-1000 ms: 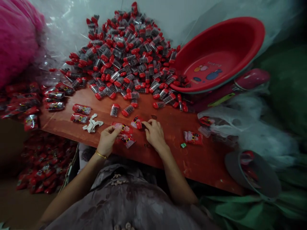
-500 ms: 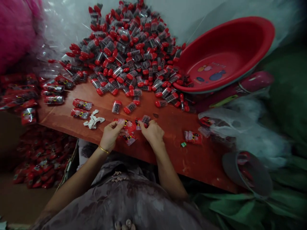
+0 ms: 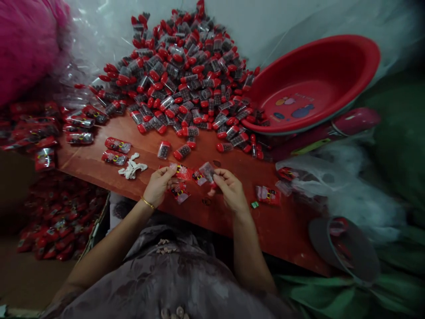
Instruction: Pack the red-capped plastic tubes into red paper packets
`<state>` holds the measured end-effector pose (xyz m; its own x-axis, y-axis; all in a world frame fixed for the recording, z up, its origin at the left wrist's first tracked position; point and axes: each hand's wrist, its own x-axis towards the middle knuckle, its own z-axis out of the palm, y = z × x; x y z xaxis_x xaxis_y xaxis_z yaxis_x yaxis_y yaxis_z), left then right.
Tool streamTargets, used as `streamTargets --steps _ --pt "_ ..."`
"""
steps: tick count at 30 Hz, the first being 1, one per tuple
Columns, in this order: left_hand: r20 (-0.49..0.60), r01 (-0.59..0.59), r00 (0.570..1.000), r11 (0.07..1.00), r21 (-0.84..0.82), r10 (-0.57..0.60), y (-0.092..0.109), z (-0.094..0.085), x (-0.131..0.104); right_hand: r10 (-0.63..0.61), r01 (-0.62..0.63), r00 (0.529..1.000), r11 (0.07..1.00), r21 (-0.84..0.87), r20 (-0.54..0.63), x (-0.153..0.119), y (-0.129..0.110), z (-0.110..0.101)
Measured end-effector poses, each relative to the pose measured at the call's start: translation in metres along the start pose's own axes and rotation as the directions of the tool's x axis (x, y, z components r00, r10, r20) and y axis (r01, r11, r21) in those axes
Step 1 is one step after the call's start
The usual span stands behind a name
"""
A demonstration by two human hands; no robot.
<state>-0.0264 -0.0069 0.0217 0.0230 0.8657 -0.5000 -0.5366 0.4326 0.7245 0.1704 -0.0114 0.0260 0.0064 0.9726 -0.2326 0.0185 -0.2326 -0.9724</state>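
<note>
Right grip (image 3: 231, 191) pinches clear container (image 3: 207, 171).

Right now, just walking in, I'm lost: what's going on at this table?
A person is working bare-handed at a reddish table. The left hand pinches a red printed packet, while the right hand holds a small clear container. Beyond them lies a big heap of red-and-clear containers, with a tilted red basin beside it. More packets lie to the left, near a crumpled white piece.

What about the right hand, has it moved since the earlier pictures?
Yes: the right hand has moved rightward, closer to the small green piece on the table.
</note>
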Motion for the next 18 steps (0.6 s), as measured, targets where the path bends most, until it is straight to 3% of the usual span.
streamTargets --steps 7,18 --pt "0.109 -0.076 0.991 0.996 0.041 0.071 -0.003 0.003 -0.001 0.057 -0.068 0.986 0.996 0.064 0.159 -0.028 -0.005 0.005" --pt "0.208 -0.272 0.953 0.924 0.27 0.22 0.005 0.005 -0.005 0.045 -0.054 0.988 0.996 0.065 0.145 -0.027 0.0 0.006"
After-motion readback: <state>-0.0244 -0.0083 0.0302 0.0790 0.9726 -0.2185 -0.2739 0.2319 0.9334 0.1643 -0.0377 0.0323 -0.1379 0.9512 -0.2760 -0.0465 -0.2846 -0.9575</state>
